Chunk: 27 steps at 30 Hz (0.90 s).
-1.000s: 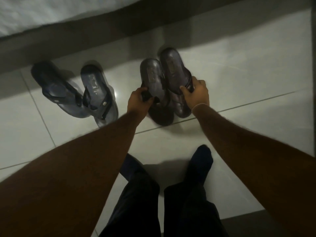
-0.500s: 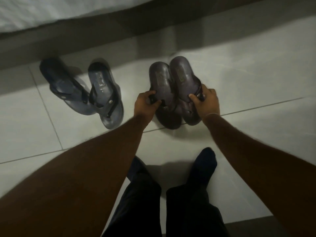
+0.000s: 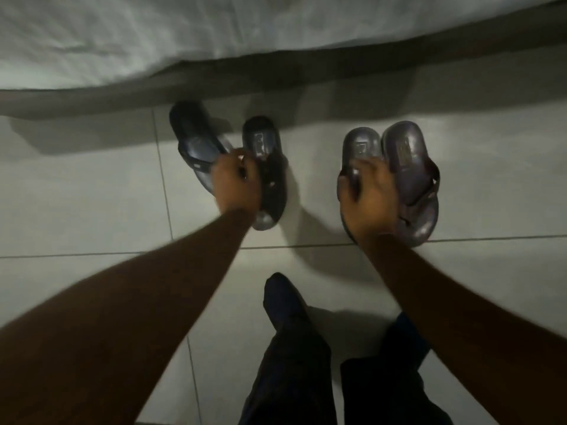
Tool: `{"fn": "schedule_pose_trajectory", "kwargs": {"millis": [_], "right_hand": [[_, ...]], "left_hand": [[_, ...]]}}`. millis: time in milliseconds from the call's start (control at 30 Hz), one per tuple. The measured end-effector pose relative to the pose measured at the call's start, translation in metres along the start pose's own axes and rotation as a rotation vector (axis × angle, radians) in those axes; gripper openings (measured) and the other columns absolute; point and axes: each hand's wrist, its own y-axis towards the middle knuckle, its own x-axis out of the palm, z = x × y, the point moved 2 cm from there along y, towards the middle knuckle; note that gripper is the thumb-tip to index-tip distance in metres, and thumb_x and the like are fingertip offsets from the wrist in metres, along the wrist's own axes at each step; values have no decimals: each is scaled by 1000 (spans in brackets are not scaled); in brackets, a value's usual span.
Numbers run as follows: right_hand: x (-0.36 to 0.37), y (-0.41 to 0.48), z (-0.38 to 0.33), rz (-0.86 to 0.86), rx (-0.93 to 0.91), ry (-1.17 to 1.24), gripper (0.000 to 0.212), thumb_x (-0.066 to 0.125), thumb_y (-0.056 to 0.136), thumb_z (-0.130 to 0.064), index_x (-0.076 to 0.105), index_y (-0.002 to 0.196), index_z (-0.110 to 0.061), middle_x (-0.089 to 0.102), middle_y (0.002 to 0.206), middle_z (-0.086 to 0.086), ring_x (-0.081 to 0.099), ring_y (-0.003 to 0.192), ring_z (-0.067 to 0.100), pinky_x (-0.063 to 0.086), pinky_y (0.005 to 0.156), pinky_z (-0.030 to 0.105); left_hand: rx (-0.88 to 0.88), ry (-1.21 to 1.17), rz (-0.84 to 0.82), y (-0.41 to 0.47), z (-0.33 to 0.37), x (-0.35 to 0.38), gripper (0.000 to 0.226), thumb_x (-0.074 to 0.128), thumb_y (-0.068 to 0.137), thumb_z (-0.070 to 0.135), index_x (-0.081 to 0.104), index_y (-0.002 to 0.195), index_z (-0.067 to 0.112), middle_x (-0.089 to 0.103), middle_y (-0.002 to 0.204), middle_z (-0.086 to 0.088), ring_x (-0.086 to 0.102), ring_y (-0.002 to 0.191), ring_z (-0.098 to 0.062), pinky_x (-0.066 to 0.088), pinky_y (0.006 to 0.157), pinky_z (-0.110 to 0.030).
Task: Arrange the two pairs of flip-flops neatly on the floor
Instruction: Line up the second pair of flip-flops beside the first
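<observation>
Two pairs of flip-flops lie on the pale tiled floor [image 3: 92, 194] by the bed. The dark blue pair [image 3: 196, 139] is on the left, its two sandals splayed apart at the heels. My left hand [image 3: 236, 179] is closed on the straps where these two meet, over the right blue flip-flop [image 3: 260, 139]. The brown pair [image 3: 408, 167] lies side by side to the right, heels towards the bed. My right hand [image 3: 371, 194] rests on the left brown flip-flop [image 3: 362, 145], fingers curled over its strap.
A bed with a white sheet [image 3: 153, 35] and a dark base runs across the top. My feet in dark socks [image 3: 285, 305] and dark trousers stand on the tiles below the flip-flops.
My left hand left the brown pair and moved left onto the blue pair. My right hand shifted from the right brown flip-flop to the left one. The view swung left.
</observation>
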Motion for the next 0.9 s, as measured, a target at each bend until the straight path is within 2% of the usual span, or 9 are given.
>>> {"fn": "schedule_pose_trajectory", "kwargs": {"millis": [67, 167, 200, 267, 367, 467, 600, 800, 900], "right_hand": [[28, 1, -32, -215, -144, -3, 50, 61, 107, -40, 59, 151, -19, 50, 159, 12, 54, 142, 34, 47, 119, 50], [71, -3, -67, -533, -381, -253, 78, 67, 102, -48, 32, 170, -34, 19, 179, 13, 21, 165, 42, 27, 133, 57], [81, -5, -74, -586, -456, -343, 87, 71, 99, -50, 25, 171, -37, 12, 181, 13, 13, 167, 45, 21, 134, 60], [93, -9, -79, -615, -521, -440, 96, 75, 96, -52, 19, 173, -39, 5, 183, 12, 8, 167, 49, 17, 135, 62], [93, -10, -81, -604, -499, -436, 95, 75, 97, -48, 17, 173, -40, 0, 184, 7, 10, 168, 46, 20, 136, 56], [93, -12, -83, -611, -457, -371, 89, 74, 99, -42, 24, 172, -37, 0, 184, 6, 13, 169, 37, 28, 135, 49], [97, -20, -91, -627, -444, -349, 84, 74, 100, -36, 29, 171, -35, 2, 183, 6, 13, 169, 33, 36, 132, 47], [114, -43, -100, -670, -485, -359, 85, 74, 101, -34, 27, 172, -35, 2, 184, 5, 12, 169, 34, 34, 133, 47], [120, -51, -103, -668, -490, -392, 89, 76, 100, -36, 23, 173, -36, -1, 184, 5, 9, 170, 35, 31, 134, 48]], "left_hand": [[-113, 255, 11, 31, -31, -20, 35, 54, 104, 40, 63, 136, 28, 60, 137, -7, 57, 120, -28, 51, 104, -52], [-273, 370, -253, 51, -60, -22, 53, 56, 105, 51, 46, 155, 37, 31, 168, -9, 39, 148, -40, 33, 122, -60], [-270, 332, -317, 51, -68, -21, 52, 59, 104, 49, 48, 154, 39, 25, 171, -3, 41, 147, -40, 35, 121, -58], [-322, 164, -345, 47, -82, -22, 54, 63, 104, 40, 48, 155, 35, 28, 169, 11, 56, 134, -35, 46, 104, -39], [-319, 78, -331, 29, -90, -35, 59, 60, 105, 33, 42, 161, 31, 39, 166, 12, 59, 115, -21, 40, 77, -17], [-371, -46, -342, 0, -97, -46, 70, 51, 100, 33, 24, 163, 51, 60, 147, -2, 66, 114, -31, 51, 97, -38], [-328, 50, -409, -17, -112, -52, 63, 48, 109, 31, 29, 168, 40, 50, 159, 4, 62, 122, -27, 45, 100, -38], [-126, 230, -439, -20, -122, -64, 46, 62, 106, 30, 60, 152, 24, 16, 179, 10, 60, 111, -22, 48, 100, -35], [-49, 274, -413, -23, -127, -70, 35, 68, 103, 27, 71, 138, 25, 27, 174, 3, 65, 110, -29, 56, 103, -44]]}}
